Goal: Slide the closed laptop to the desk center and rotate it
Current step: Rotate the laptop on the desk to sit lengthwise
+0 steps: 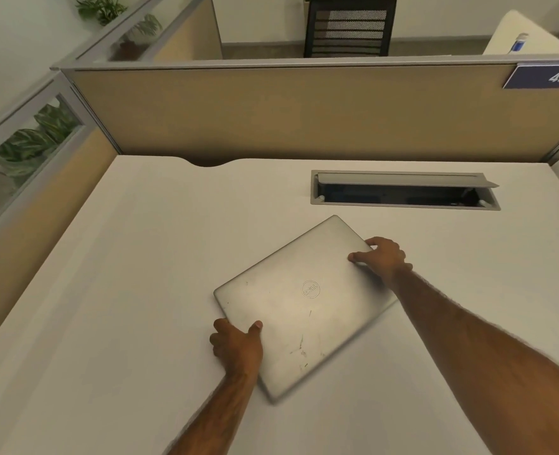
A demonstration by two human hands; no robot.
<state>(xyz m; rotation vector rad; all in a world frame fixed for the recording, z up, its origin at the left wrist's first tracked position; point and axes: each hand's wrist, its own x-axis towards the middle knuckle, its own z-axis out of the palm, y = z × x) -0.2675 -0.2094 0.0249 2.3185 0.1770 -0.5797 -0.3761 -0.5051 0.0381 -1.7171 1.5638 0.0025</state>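
A closed silver laptop lay flat on the white desk, near its middle and turned diagonally, one corner pointing toward the open cable tray set into the desktop behind it. The left hand clasped the near-left edge, thumb pressed on the lid and the other fingers curled down around the side. The right hand gripped the far-right edge likewise, thumb resting on the lid, fingers wrapped over the rim. Both forearms were bare. A tan partition bounded the desk at the rear, bearing a blue number plate reading 435.
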